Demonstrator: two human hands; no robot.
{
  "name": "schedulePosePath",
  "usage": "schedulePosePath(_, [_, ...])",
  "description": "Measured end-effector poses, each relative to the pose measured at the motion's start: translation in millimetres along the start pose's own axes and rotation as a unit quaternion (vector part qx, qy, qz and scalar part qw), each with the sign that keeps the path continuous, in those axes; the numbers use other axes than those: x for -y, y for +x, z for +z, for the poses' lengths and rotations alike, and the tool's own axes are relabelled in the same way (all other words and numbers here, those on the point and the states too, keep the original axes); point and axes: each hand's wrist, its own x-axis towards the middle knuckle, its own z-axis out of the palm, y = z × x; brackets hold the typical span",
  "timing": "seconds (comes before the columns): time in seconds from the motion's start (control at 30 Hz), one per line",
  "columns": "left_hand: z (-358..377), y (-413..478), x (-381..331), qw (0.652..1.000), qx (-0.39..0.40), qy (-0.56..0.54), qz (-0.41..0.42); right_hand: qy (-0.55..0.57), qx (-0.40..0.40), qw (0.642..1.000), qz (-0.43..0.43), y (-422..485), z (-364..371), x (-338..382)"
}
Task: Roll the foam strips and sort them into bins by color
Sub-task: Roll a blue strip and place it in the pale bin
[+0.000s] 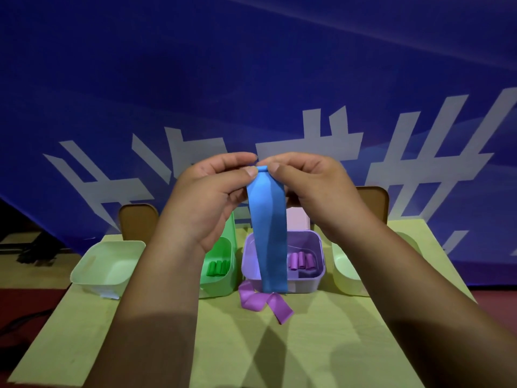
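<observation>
A blue foam strip [271, 236] hangs straight down in front of the bins, its top end curled over. My left hand [207, 191] and my right hand [313, 189] both pinch that top end between thumb and fingers, raised well above the table. Behind the strip stands a purple bin [317, 278] holding several purple rolls [300, 260]. To its left a green bin [221, 287] holds green rolls [218, 268]. A loose purple strip [263, 301] lies crumpled on the table in front of the purple bin.
A pale bin [107, 263] sits at the left edge of the yellow-green table [321, 345], and another pale bin [345, 271] at the right is partly hidden by my right arm. Two brown chair backs [137, 219] stand behind the table, before a blue banner.
</observation>
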Motion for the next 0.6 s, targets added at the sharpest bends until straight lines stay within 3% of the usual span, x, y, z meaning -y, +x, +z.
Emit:
schedulePosePath(0.23, [-1.8,6.6,0.4,0.999,-0.002,-0.036,-0.002,0.041,0.009,0.999,0.019,10.2,5.8,-5.2])
schedulePosePath(0.6, [-2.3,9.9,10.3,0.997,-0.024,0.013,0.067,0.046,0.014,0.999,0.014,16.0,6.2,-9.6])
